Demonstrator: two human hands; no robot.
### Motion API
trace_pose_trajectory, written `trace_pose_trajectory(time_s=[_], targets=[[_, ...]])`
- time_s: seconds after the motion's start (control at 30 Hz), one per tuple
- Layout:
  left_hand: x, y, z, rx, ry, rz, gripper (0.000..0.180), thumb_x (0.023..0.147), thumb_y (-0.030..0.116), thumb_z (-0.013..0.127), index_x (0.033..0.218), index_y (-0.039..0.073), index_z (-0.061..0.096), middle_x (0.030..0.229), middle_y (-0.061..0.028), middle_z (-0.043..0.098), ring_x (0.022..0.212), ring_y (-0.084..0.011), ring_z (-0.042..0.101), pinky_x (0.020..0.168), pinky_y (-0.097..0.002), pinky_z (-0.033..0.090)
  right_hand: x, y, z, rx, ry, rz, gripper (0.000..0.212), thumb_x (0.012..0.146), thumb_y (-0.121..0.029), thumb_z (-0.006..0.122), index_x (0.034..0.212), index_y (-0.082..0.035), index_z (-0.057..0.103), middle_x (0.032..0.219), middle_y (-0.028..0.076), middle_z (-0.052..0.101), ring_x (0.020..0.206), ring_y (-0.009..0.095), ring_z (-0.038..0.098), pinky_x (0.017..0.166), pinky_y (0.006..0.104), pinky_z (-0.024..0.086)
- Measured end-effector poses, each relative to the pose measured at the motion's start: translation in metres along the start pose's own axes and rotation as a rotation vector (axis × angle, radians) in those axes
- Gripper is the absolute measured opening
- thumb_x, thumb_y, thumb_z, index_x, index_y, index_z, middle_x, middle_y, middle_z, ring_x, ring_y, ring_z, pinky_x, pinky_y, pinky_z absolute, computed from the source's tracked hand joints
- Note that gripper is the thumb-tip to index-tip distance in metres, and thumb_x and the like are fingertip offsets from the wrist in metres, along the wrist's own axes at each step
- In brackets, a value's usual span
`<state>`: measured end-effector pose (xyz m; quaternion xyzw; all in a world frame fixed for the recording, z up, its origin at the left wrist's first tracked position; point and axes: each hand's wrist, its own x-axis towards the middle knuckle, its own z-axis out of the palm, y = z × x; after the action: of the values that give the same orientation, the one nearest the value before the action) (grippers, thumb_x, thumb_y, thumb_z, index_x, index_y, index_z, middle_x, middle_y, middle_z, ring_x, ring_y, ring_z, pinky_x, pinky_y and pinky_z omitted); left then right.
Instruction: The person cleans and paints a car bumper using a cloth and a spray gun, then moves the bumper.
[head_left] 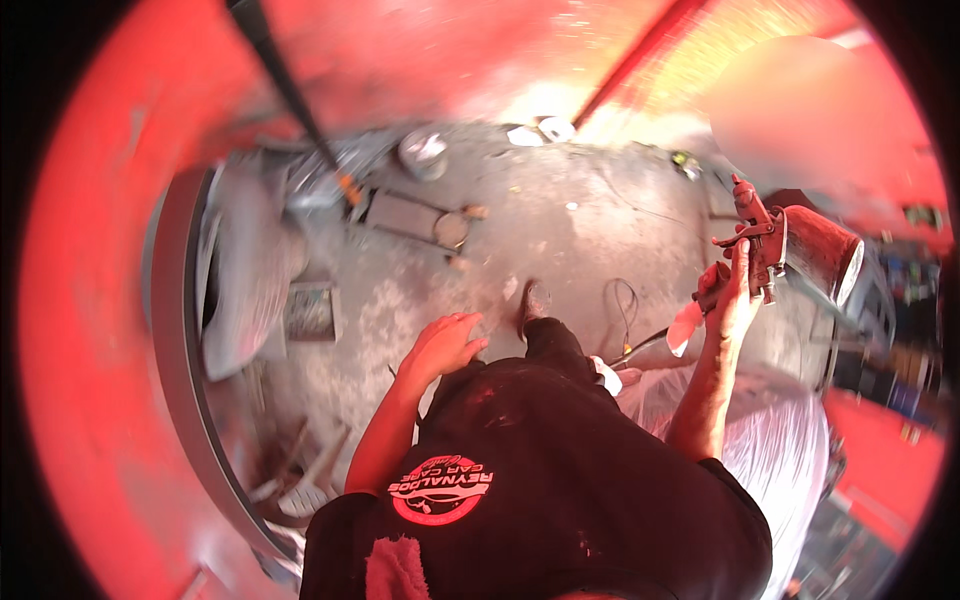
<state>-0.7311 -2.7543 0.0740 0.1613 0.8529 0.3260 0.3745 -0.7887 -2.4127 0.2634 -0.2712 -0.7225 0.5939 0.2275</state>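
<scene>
My right hand (738, 305) is raised on the right and wrapped round the handle of a paint spray gun (764, 243). The gun's large cup (818, 252) sticks out to the right, its side reddish. A pale, crumpled wrap (684, 328) hangs at the lower end of the handle, and a dark hose (645, 346) runs from there toward my legs. My left hand (447, 344) is in front of my waist with fingers stretched out. It holds nothing that I can see.
Plastic-wrapped bulk (775, 425) stands close on my right. A long curved dark panel (185, 340) edges the left side. On the concrete floor are a bucket (423, 155), a low board-like frame (405, 217) and a square tray (312, 312). A dark pole (285, 85) slants down at upper left.
</scene>
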Motion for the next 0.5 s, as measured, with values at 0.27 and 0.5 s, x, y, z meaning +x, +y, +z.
trace_pose_trajectory(time_s=[0.27,0.5], targets=[[0.199,0.124,0.006,-0.449,0.021,0.516,0.024,0.096,0.023,0.061,0.11,0.007,0.071,0.107,-0.0125,0.072,0.095,-0.0212,0.069,0.083,-0.0334,0.054,0.014,0.063,-0.066,0.141,0.417,0.007,0.045,0.1,-0.045,0.053,0.126,-0.008,0.048,0.115,0.01,0.064,0.049,0.012,0.051,0.038,0.0257,0.039],[0.274,0.291,0.06,-0.667,-0.723,0.676,0.031,0.101,0.021,0.057,0.125,0.001,0.061,0.108,-0.0082,0.07,0.101,-0.015,0.066,0.088,-0.0296,0.052,0.058,0.09,-0.081,0.247,0.612,-0.165,0.039,0.103,-0.034,0.051,0.126,-0.002,0.046,0.108,0.015,0.063,0.046,0.013,0.049,0.038,0.0272,0.039]])
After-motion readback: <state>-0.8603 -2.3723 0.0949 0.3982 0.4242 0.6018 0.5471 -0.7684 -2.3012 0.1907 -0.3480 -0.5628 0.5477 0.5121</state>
